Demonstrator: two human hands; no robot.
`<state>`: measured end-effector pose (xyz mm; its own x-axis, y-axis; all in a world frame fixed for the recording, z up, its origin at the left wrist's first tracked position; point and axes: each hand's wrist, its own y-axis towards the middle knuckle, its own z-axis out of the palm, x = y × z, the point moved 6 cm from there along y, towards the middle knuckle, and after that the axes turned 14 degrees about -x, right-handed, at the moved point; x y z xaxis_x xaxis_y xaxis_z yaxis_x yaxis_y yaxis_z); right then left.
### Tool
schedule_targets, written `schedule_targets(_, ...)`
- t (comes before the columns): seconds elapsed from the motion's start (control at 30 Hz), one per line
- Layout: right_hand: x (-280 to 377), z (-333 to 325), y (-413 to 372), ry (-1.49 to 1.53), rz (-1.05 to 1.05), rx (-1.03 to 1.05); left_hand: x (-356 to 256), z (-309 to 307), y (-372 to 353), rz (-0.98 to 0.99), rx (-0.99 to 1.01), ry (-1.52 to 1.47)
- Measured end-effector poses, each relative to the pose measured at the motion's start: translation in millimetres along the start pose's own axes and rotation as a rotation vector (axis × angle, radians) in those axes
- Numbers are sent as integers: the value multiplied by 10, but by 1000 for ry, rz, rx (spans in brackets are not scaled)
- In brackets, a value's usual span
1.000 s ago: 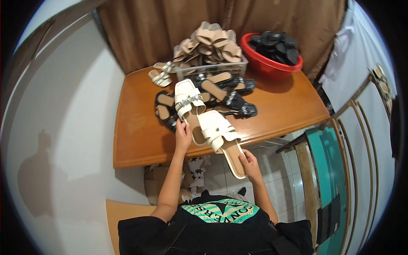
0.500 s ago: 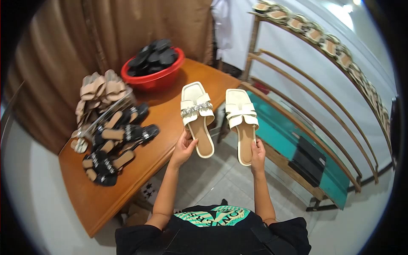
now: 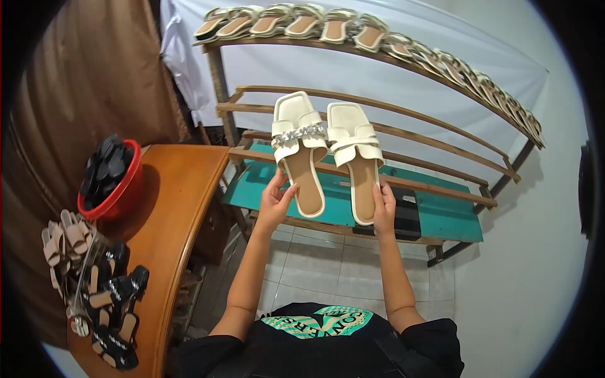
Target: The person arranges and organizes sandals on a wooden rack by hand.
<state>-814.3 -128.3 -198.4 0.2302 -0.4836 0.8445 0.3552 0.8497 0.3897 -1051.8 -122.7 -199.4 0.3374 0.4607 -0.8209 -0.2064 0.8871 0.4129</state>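
Note:
My left hand [image 3: 276,200] grips the heel end of a white sandal [image 3: 295,145] that has a silver chain-like trim on its strap and a tan insole. In my right hand [image 3: 384,205] is a second white sandal [image 3: 355,142], held by its heel end, with plain crossed straps and no chain. Both sandals are held up side by side in front of my body, toes pointing away from me, insoles facing me. Their toe ends are slightly apart.
Left: a wooden table [image 3: 183,195] holds a red basin [image 3: 126,190] of black footwear, beige sandals [image 3: 66,242] and black sandals [image 3: 116,296]. Ahead: a wooden rack [image 3: 378,53] with a row of sandals on top, above a teal bench [image 3: 450,214] bearing a black item [image 3: 403,217].
The view has swung to the right, so the table and basin lie further left and the rack is more central. Both hands still hold the sandals, which are now closer together and slightly higher in view.

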Motion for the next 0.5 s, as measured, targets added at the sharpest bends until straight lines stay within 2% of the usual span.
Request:
schedule_targets(0.2, 209, -474, 466, -16, -76, -195, 211, 793, 646, 19, 182, -92)
schedule_targets(0.27, 377, -603, 627, -23, -134, -245, 220, 1064, 920, 77, 175, -14)
schedule_targets(0.33, 563, -693, 791, -33, -150, -329, 32, 1435, 1163, 86, 259, 27)
schedule_targets(0.37, 682, -715, 867, -49, -169, -332, 65, 1575, 1329, 88, 214, -22)
schedule_targets(0.5, 967, -837, 1304, -73, -237, -372, -127, 2181, 1834, 107, 238, -40)
